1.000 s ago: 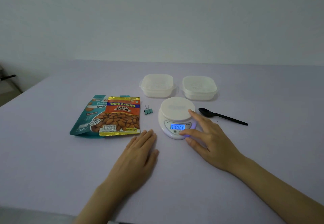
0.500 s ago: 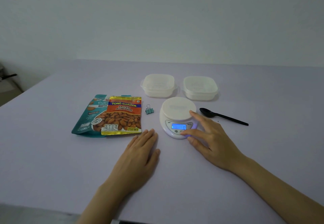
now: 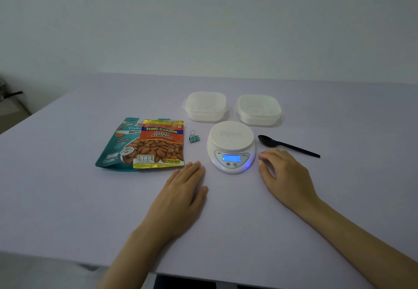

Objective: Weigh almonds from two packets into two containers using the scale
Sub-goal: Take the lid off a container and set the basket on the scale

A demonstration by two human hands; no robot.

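Spread across a pale lilac surface [image 3: 67,198], before a bare wall, everything for the job is being shown laid out. Two almond packets are lying left of centre. The orange packet [image 3: 160,144] is overlapping the teal packet [image 3: 115,146] beneath it, and both are looking unopened. Just to their right a small binder clip [image 3: 194,137] is sitting. Next to it is the scale [image 3: 231,146], with its display lit blue, apparently reading zero, and its platform bearing nothing. Behind it the left container [image 3: 205,106] and the right container [image 3: 259,110] are standing side by side, seemingly lidded. A black spoon [image 3: 287,145] is lying just right of the scale.

The left hand [image 3: 181,196] is being rested flat on the surface near the orange packet's lower corner, its grip spread and empty. The right hand [image 3: 285,173] is being held just beside the scale's right edge, its grip loosely curled round nothing. Whether its fingertips are touching the casing cannot be told.

No almonds are being weighed yet. Zeroing is being judged the likeliest trouble: if a container is set on the platform without zeroing again, its own weight is being counted as almonds. A hand brushed against the platform would be skewing the reading. Packets torn open carelessly could be scattering almonds across the surface.
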